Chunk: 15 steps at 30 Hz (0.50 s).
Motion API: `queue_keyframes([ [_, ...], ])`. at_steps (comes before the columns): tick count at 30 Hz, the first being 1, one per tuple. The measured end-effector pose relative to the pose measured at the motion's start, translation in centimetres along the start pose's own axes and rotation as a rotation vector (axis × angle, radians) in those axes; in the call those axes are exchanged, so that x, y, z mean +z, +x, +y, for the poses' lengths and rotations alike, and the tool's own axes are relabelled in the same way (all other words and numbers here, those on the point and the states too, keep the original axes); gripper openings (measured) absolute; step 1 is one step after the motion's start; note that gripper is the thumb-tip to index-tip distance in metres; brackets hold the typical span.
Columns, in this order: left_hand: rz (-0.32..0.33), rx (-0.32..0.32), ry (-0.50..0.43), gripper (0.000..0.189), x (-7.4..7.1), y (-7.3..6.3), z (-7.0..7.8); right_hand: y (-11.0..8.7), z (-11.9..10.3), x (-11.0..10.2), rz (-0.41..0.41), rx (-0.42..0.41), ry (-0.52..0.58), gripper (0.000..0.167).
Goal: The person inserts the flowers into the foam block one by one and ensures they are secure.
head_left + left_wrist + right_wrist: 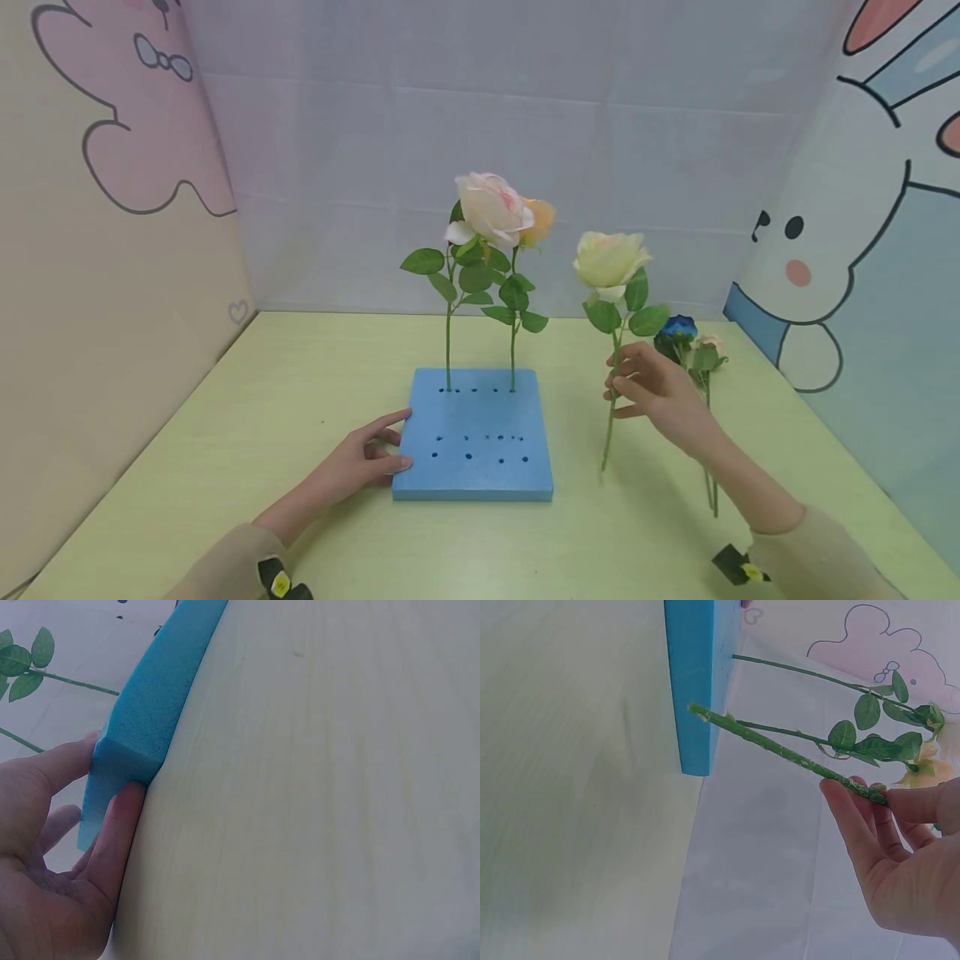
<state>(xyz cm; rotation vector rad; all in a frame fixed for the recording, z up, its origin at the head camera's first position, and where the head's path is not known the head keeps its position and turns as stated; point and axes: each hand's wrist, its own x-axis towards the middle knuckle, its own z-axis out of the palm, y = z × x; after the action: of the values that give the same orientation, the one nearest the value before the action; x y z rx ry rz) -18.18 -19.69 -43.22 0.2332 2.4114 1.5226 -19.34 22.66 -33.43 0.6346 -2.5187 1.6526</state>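
Observation:
A blue foam board (472, 477) with rows of holes lies on the table. My left hand (352, 462) rests its thumb and extended fingers against the board's left edge, also seen in the left wrist view. My right hand (660, 396) pinches the green stem of a pale yellow rose (611, 262), held upright just right of the board. In the right wrist view, the bare lower end of that stem (765, 742) points toward the board. Two roses stand in the back row of holes: a pink-white rose (491, 208) on the left and a peach rose (538, 221), partly hidden behind it.
A blue rose (678, 327) and a pale peach rose (709, 343) lie on the table at the right, partly covered by my right hand and forearm. A white cloth (337, 167) hangs behind the table (300, 375). Panels with cartoon figures flank both sides.

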Motion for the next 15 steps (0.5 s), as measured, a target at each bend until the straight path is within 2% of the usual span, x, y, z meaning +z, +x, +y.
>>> queue_keyframes([
  [6, 0.008, -0.006, 0.005, 0.078, 0.0, 0.0, 0.1, 0.3, -1.0, 1.1, 0.059, -0.072, -0.021, 0.018],
  [15, 0.003, -0.006, -0.007, 0.079, 0.0, 0.0, -0.1, 1.1, -2.2, 3.1, 0.066, -0.127, -0.004, 0.016],
])
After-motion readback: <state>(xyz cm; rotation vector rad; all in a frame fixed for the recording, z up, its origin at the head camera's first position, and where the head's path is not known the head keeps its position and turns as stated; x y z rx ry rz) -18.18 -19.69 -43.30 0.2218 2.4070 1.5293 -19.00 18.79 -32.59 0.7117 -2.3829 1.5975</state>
